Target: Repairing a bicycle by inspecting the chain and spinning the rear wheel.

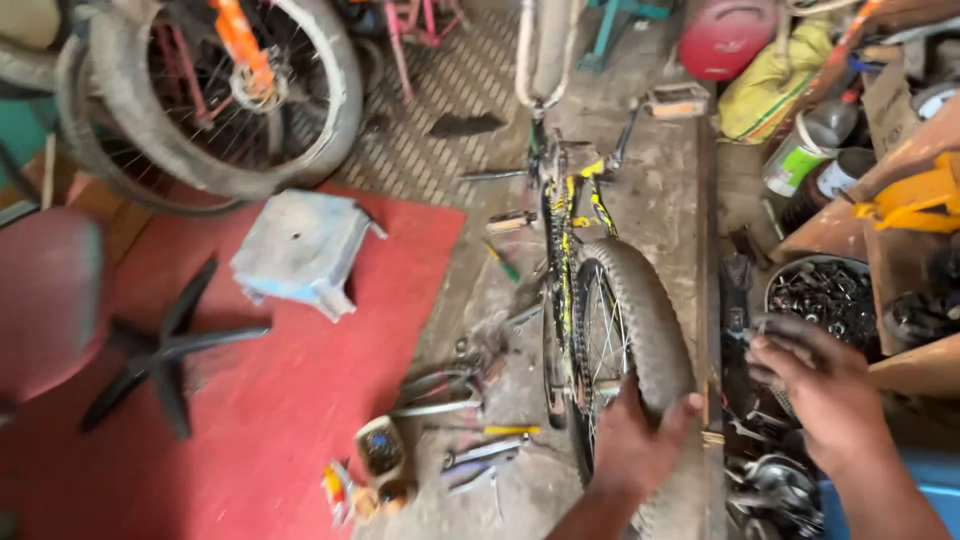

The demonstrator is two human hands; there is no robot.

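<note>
Obs. 1, nearest: the person's left hand (632, 440) is gripping the knobby tyre (645, 320) of a small bicycle (570, 260), palm against the tread, thumb hooked over the top, fingers curling round the far side. The right hand (822, 395) is hovering over a heap of dark metal parts (770, 490) at the right edge of the floor (660, 170), fingers loosely spread; motion blur is hiding whether it is pinching anything, so I cannot tell.

Obs. 2, progress, as a judgement: the wheel is sitting in the frame and the tyre is seated on the rim, so mounting appears done. The bicycle is standing upside down near the middle of the floor and loose tools are lying all about, so the work looks unfinished; checking or adjusting seems to be what is left.

Obs. 3, the bicycle: black frame with yellow markings, worn grey tyre, thin spokes, one pedal (678, 100) sticking out at the far end.

Obs. 4, just left of the wheel: spanners (470, 455) and a small tin (380, 450) are lying at the edge of a red mat (260, 420).

Obs. 5, farther: a bowl of small hardware (830, 295) is sitting by the right edge; an overturned pale stool (300, 250) is resting on the mat, and another bicycle's wheel (230, 90) is leaning in the far left corner.
</note>
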